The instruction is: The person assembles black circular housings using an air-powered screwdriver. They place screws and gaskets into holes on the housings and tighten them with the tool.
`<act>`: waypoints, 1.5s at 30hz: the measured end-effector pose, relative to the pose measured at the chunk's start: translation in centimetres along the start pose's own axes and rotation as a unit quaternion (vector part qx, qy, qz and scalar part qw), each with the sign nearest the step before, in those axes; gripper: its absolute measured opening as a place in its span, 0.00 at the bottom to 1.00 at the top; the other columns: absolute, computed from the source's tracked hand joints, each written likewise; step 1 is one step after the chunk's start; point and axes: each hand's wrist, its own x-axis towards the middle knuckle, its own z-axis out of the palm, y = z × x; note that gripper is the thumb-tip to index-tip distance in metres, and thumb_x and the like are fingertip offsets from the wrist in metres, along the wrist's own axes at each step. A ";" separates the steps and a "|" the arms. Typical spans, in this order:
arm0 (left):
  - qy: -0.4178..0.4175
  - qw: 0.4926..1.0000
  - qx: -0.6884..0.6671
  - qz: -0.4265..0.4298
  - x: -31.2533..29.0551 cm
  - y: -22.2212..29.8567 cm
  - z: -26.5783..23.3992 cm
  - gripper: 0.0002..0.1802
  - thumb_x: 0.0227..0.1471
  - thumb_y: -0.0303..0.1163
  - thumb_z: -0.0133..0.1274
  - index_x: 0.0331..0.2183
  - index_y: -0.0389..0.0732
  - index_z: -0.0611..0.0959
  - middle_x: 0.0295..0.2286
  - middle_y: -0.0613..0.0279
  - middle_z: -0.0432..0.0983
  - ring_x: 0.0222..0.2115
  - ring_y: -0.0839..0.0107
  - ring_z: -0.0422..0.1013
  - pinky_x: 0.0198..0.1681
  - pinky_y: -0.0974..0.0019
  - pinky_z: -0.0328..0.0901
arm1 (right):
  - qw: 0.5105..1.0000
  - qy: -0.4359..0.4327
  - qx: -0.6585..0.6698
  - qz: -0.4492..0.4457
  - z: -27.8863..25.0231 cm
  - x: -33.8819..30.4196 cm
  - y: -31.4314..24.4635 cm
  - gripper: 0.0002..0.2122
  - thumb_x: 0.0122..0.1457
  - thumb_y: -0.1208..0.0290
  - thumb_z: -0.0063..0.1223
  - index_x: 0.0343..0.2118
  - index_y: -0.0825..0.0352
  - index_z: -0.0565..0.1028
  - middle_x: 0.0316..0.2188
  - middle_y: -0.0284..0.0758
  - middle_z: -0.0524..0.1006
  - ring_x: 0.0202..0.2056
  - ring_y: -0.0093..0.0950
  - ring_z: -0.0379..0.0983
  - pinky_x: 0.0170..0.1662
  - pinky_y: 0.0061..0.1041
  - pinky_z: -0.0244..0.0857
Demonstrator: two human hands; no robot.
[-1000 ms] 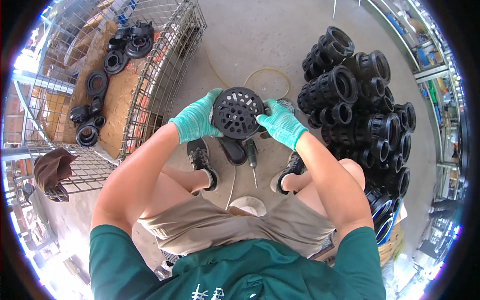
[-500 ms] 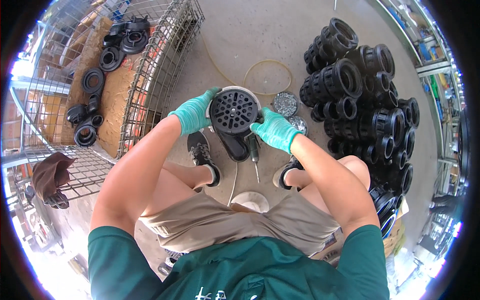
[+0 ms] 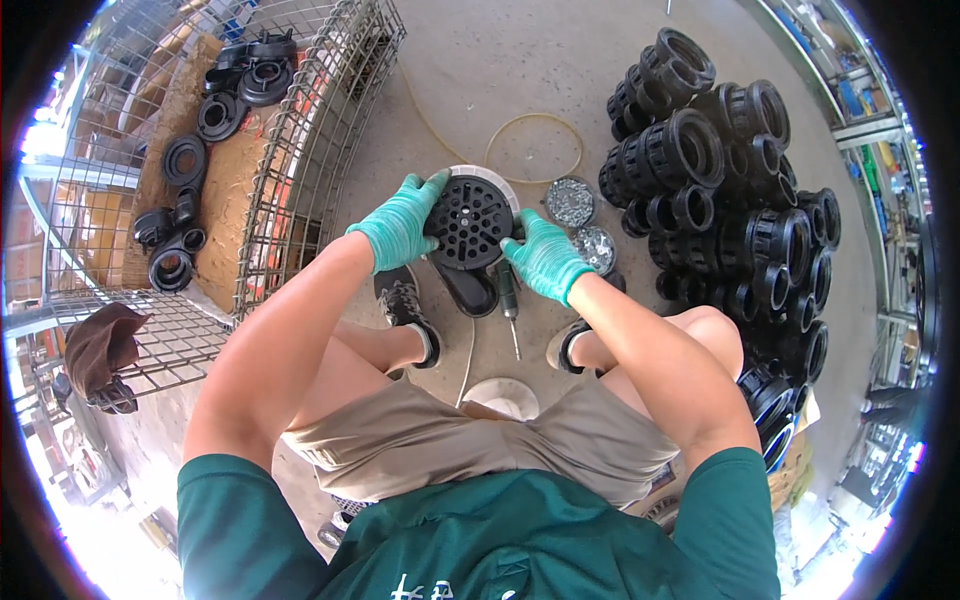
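Between my gloved hands is a round black grate [image 3: 468, 226], pierced with holes and with a small light dot at its middle. It covers most of a pale round rim [image 3: 512, 200] beneath it. From under it a black rounded outlet [image 3: 470, 292] sticks out toward me. My left hand [image 3: 400, 228] grips the grate's left edge, thumb and fingers curled on it. My right hand [image 3: 545, 258] pinches the right edge; some fingertips are hidden. Just below this edge a power screwdriver [image 3: 508, 292] with a dark green body and a thin bit points toward me.
Two round tins of small metal parts [image 3: 571, 203] [image 3: 594, 250] stand right of my right hand. Black ribbed fittings [image 3: 690, 150] are stacked at right. A wire cage [image 3: 300, 150] at left holds black parts on cardboard. A yellowish hose [image 3: 535, 122] loops across the floor.
The grate has shifted slightly within the pale rim, which shows more at its top and right. My left thumb now shows along the grate's left edge. The right hand has moved little.
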 end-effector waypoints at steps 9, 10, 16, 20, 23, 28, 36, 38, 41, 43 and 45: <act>0.053 0.998 -0.010 -0.010 1.3 -2.2 2.0 0.46 0.48 0.21 0.61 0.65 0.39 0.59 0.53 0.42 0.67 0.54 0.48 0.67 0.60 0.56 0.63 | 0.999 0.033 -0.004 -0.008 -0.5 1.9 0.2 0.25 0.60 0.66 0.55 0.59 0.71 0.66 0.47 0.53 0.77 0.49 0.47 0.76 0.52 0.37 0.68; 0.062 0.998 -0.014 -0.008 1.6 -2.5 2.1 0.44 0.49 0.21 0.60 0.65 0.39 0.60 0.53 0.42 0.68 0.54 0.48 0.68 0.60 0.56 0.64 | 0.999 0.032 -0.004 -0.010 -0.6 1.8 -0.3 0.25 0.60 0.66 0.55 0.59 0.71 0.66 0.47 0.53 0.77 0.49 0.47 0.76 0.52 0.37 0.68; 0.077 0.997 -0.002 -0.008 1.2 -1.9 1.5 0.41 0.50 0.21 0.58 0.64 0.37 0.61 0.54 0.41 0.69 0.55 0.47 0.67 0.59 0.56 0.64 | 0.998 0.019 -0.056 0.006 -0.9 1.4 -1.3 0.26 0.60 0.69 0.55 0.59 0.72 0.64 0.47 0.55 0.77 0.49 0.49 0.75 0.52 0.40 0.68; 0.066 0.998 0.012 0.005 1.4 -2.3 1.4 0.41 0.50 0.20 0.57 0.64 0.38 0.61 0.54 0.40 0.70 0.55 0.49 0.68 0.58 0.56 0.65 | 0.999 0.024 -0.045 0.001 -0.6 1.5 -0.7 0.25 0.60 0.71 0.55 0.59 0.72 0.65 0.47 0.55 0.77 0.48 0.49 0.75 0.52 0.39 0.68; 0.069 0.997 0.016 0.016 1.7 -2.8 1.5 0.41 0.51 0.21 0.57 0.64 0.37 0.61 0.52 0.39 0.72 0.54 0.48 0.69 0.57 0.56 0.65 | 0.998 0.032 -0.042 -0.019 -0.2 1.7 0.0 0.24 0.60 0.72 0.54 0.59 0.71 0.65 0.46 0.55 0.78 0.47 0.47 0.77 0.50 0.37 0.69; 0.011 0.998 -0.011 -0.062 1.7 -1.8 1.1 0.41 0.52 0.21 0.56 0.65 0.37 0.59 0.50 0.38 0.73 0.52 0.47 0.71 0.56 0.55 0.66 | 0.999 0.038 -0.024 -0.027 -0.2 1.9 0.6 0.25 0.60 0.73 0.53 0.60 0.71 0.65 0.45 0.53 0.79 0.43 0.43 0.79 0.47 0.35 0.71; 0.021 0.998 -0.017 -0.050 1.5 -2.1 1.3 0.42 0.53 0.23 0.56 0.65 0.38 0.57 0.51 0.38 0.73 0.52 0.49 0.72 0.57 0.56 0.66 | 0.999 0.022 -0.021 -0.018 -0.7 1.8 0.3 0.25 0.60 0.72 0.54 0.60 0.69 0.66 0.46 0.53 0.78 0.46 0.45 0.77 0.50 0.36 0.70; 0.033 0.998 -0.023 -0.044 1.5 -2.4 1.3 0.42 0.52 0.23 0.56 0.66 0.38 0.57 0.51 0.39 0.73 0.52 0.48 0.72 0.56 0.56 0.66 | 1.000 0.017 -0.001 -0.025 -0.5 1.9 0.6 0.24 0.59 0.72 0.55 0.59 0.68 0.67 0.46 0.54 0.77 0.48 0.49 0.75 0.52 0.38 0.68; 0.026 0.998 -0.032 -0.050 1.4 -1.7 1.1 0.42 0.52 0.24 0.57 0.65 0.40 0.58 0.51 0.39 0.73 0.52 0.48 0.72 0.56 0.55 0.66 | 0.999 0.027 -0.010 -0.030 -0.8 1.7 0.6 0.24 0.59 0.72 0.55 0.59 0.68 0.67 0.46 0.53 0.77 0.48 0.48 0.75 0.52 0.38 0.68; 0.032 0.998 -0.025 -0.045 1.4 -2.0 1.1 0.42 0.52 0.24 0.57 0.65 0.40 0.58 0.51 0.39 0.74 0.52 0.48 0.72 0.56 0.55 0.66 | 0.999 0.016 -0.015 -0.023 -1.0 1.7 0.1 0.24 0.59 0.72 0.55 0.59 0.69 0.67 0.46 0.53 0.77 0.48 0.48 0.75 0.52 0.38 0.68; 0.037 0.998 -0.018 -0.040 1.5 -2.3 1.3 0.42 0.52 0.24 0.57 0.65 0.41 0.59 0.51 0.40 0.74 0.52 0.47 0.72 0.56 0.55 0.66 | 1.000 0.014 -0.008 -0.022 -1.1 1.6 0.1 0.24 0.59 0.72 0.55 0.59 0.69 0.67 0.47 0.53 0.78 0.48 0.48 0.75 0.52 0.38 0.68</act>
